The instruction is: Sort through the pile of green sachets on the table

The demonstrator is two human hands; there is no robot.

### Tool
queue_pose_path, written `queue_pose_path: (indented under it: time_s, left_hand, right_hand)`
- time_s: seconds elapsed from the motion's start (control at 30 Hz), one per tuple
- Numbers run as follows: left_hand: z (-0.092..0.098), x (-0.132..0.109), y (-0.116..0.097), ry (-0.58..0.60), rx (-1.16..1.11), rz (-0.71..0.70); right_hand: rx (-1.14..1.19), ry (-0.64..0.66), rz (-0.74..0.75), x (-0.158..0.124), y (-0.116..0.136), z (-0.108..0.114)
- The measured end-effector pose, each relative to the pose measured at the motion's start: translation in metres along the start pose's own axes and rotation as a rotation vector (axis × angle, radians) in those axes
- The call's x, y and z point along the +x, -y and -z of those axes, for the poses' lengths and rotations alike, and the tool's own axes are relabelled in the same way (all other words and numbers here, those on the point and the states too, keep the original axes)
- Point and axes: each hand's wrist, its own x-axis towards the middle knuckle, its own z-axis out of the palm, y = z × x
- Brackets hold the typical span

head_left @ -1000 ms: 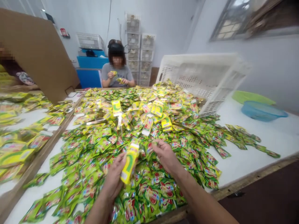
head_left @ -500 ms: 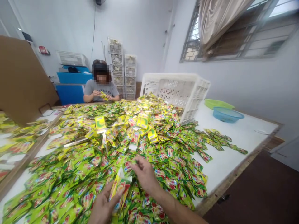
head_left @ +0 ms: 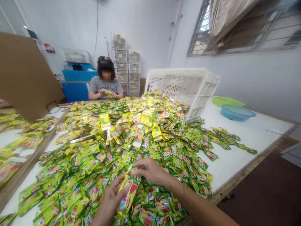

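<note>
Our right hand [head_left: 150, 171] has moved onto top end of yellow box [head_left: 127, 199]; 0.5 s ago stood just apart. Our left hand [head_left: 111, 195] clamps box, thumb across printed face, above heap of green sachets [head_left: 80, 183]. Right fingers at top; cannot tell if gripping. 1 box in hand, seemingly unclosed. Many sachets left loose; other boxes [head_left: 104, 120] lie farther back, contents hidden.

Both hands [head_left: 112, 198] at a yellow carton [head_left: 127, 198] above heaped green packets [head_left: 58, 185], a white crate [head_left: 180, 87] beyond
</note>
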Motion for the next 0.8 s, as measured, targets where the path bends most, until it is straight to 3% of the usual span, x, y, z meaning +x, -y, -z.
queue_pose_path:
  time_s: [0.07,0.17,0.23,0.3,0.33,0.43,0.53,0.67,0.8]
  left_hand:
    - [0.0,-0.001,0.0,-0.042,0.007,-0.001]
    - [0.002,0.0,0.001,-0.092,0.006,-0.018]
    - [0.003,0.001,0.001,-0.121,-0.009,-0.026]
    - [0.002,0.002,-0.001,-0.143,-0.021,-0.022]
    - [0.002,0.001,-0.002,-0.15,-0.027,-0.018]
    - [0.001,0.0,-0.005,-0.153,-0.051,-0.003]
    - [0.003,-0.001,-0.007,-0.152,-0.078,0.014]
    - [0.006,0.0,-0.007,-0.183,-0.098,0.023]
    - [0.009,-0.002,-0.009,-0.171,-0.109,0.017]
  right_hand:
    - [-0.029,-0.147,0.0,-0.001,-0.006,0.014]
    - [-0.309,-0.541,-0.065,0.003,-0.029,0.057]
    - [-0.572,-0.729,-0.268,0.01,-0.05,0.091]
    - [-0.673,-0.651,-0.469,0.019,-0.068,0.115]
    - [-0.688,-0.585,-0.499,0.022,-0.074,0.12]
    - [-0.682,-0.473,-0.454,0.027,-0.079,0.107]
    - [-0.646,-0.462,-0.341,0.022,-0.069,0.069]
    - [-0.548,-0.364,-0.081,0.013,-0.054,0.026]
    - [-0.5,-0.327,-0.048,0.007,-0.051,0.016]
